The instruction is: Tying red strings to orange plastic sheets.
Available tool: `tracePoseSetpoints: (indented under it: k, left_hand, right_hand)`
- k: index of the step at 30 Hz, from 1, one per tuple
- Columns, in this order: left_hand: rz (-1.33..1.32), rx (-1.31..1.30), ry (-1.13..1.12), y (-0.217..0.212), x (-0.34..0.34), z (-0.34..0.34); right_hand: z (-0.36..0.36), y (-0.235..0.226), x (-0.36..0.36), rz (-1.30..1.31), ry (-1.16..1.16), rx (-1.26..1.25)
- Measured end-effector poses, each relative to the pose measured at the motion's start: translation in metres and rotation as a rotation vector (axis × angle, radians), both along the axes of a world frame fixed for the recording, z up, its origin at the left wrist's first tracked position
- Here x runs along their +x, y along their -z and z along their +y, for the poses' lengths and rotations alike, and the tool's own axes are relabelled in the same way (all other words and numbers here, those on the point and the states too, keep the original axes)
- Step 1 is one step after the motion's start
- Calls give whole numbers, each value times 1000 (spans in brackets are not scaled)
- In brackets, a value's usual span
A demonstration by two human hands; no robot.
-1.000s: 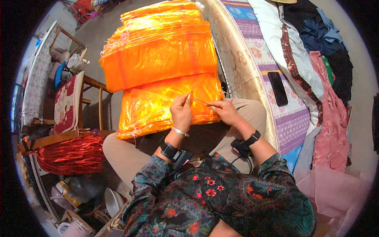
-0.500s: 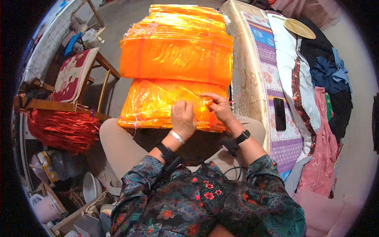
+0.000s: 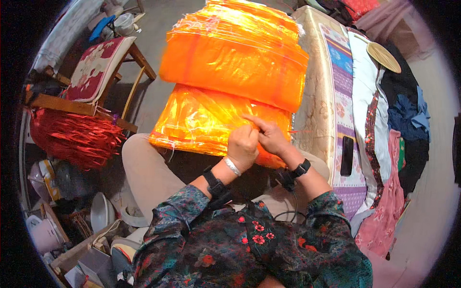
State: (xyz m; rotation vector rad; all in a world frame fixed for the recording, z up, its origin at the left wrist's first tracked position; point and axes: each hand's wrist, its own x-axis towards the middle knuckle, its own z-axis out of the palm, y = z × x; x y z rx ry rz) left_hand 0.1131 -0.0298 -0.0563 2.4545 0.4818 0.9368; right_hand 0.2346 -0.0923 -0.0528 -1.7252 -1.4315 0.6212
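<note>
A thick stack of shiny orange plastic sacks (image 3: pixel 235 72) lies before me, with its upper part folded in a bulky layer over the flatter lower sheets. My left hand (image 3: pixel 243 146), with a silver bracelet at the wrist, is closed at the near edge of the lower sheets, its fingertips pinching the orange plastic. Against it, my right hand (image 3: pixel 272 137) grips the same edge between thumb and curled fingers, its index finger pointing forward. Some orange plastic hangs below the right hand. The exact bit between the fingertips is hidden.
To the right stands a bed or bench with a patterned cover (image 3: pixel 342 91), a black phone (image 3: pixel 346 156), clothes and a straw fan (image 3: pixel 383 57). At left are a wooden chair (image 3: pixel 103 67), a bundle of red strips (image 3: pixel 74 137) and several tubs.
My hands have come together and moved toward me at the stack's near edge, drawing orange plastic along. The whole view has shifted and tilted slightly.
</note>
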Motion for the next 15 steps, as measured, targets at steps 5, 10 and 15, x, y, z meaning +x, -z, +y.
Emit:
tracePoseSetpoints:
  k: [5,10,15]
  left_hand:
    - [-7,195,-268,-12,-21,32]
    - [72,123,-224,0,-45,56]
    - [6,28,-160,-4,-27,41]
  right_hand:
    - [1,-2,16,461,74,-48]
    - [-2,-1,13,209,2,-99]
    - [19,-18,-6,-97,15,-225]
